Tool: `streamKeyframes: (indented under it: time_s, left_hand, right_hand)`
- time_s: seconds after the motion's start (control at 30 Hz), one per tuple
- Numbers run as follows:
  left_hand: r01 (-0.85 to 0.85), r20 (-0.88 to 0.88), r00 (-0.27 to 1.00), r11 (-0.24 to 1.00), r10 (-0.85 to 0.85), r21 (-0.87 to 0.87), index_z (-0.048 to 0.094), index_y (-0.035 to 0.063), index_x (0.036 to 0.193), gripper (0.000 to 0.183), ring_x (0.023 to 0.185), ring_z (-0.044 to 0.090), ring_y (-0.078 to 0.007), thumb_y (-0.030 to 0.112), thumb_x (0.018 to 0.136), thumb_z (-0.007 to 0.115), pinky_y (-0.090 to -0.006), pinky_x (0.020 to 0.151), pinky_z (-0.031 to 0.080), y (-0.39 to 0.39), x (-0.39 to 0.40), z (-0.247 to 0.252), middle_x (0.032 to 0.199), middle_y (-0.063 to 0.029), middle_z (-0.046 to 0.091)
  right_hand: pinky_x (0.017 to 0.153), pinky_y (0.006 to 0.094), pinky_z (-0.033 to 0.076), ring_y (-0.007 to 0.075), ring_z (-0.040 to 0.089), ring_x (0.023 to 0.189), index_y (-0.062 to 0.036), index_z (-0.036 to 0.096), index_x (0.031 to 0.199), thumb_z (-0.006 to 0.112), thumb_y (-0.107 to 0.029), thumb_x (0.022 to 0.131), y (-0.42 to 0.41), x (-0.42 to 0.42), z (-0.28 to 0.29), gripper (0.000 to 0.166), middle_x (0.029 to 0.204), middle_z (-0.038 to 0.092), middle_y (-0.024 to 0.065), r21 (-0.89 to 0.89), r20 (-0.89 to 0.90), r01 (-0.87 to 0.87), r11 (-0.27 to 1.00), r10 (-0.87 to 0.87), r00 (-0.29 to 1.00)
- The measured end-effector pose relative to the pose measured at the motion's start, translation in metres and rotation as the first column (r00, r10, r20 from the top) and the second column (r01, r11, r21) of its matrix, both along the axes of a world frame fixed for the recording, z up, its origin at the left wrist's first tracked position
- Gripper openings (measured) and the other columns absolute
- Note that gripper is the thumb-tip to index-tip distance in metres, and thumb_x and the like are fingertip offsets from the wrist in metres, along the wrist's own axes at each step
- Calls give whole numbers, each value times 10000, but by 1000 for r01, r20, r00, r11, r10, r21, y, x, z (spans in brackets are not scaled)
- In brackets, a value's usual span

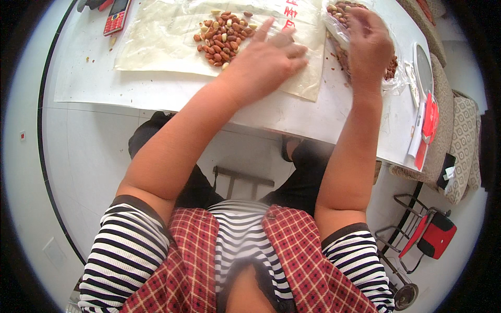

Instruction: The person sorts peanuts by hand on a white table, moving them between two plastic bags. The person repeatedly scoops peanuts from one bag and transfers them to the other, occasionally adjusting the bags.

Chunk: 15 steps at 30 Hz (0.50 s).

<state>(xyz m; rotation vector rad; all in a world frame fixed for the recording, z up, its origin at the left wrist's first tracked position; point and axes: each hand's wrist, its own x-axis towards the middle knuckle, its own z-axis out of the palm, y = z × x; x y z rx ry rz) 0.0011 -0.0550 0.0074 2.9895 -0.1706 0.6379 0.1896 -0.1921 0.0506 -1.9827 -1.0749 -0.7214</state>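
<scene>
A pile of shelled peanuts [221,39], mostly red-skinned with a few pale ones, lies on a cream plastic sheet [164,51] that bears red writing. Just right of the pile is my left hand [270,58], palm down above the sheet with its fingers apart and nothing in them. At the table's right, my right hand [370,43] is over a clear plastic bag [397,84] with more peanuts [338,13] in its mouth. The fingers of that hand are curled and blurred, so whether they pinch anything is hidden. Reddish bits, perhaps peanut skins [391,66], show at the bag's right side.
The white table [176,92] has its near edge in front of my lap. A red mobile phone [117,17] lies at the upper left. Along the right edge are an oval hand mirror [423,68] and a red packet [430,117]. A patterned sofa [446,129] stands beyond.
</scene>
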Motion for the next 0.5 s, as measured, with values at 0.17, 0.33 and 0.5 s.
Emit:
streamKeyframes:
  time_s: [0.17, 0.33, 0.5]
  left_hand:
    - [-190, 35, 982, 975, 187, 117, 761, 173, 1138, 209, 1379, 568, -260, 194, 976, 630, -523, 1255, 305, 31, -4, 3, 1299, 10, 723]
    - [-205, 128, 969, 977, 211, -60, 767, 123, 1068, 157, 1271, 633, -279, 179, 934, 707, -441, 1161, 430, 61, -13, 8, 1170, -26, 762]
    - [-226, 86, 965, 950, 249, -216, 751, 88, 981, 116, 1226, 652, -317, 165, 895, 760, -444, 1072, 492, 68, -20, 15, 1131, -85, 769]
  right_hand:
    - [791, 351, 586, 254, 738, 909, -59, 755, 1122, 715, -106, 967, 31, -32, -16, 166, 1091, 747, 144, -222, -176, -277, 935, 240, 955]
    - [996, 420, 534, 349, 681, 1096, -63, 739, 1156, 669, 22, 895, 44, -56, -26, 283, 1185, 724, 169, -315, -154, -355, 880, 321, 934]
    - [991, 436, 535, 374, 665, 1103, -55, 744, 1132, 641, 71, 856, 53, -62, -26, 321, 1149, 719, 166, -358, -276, -412, 838, 327, 904]
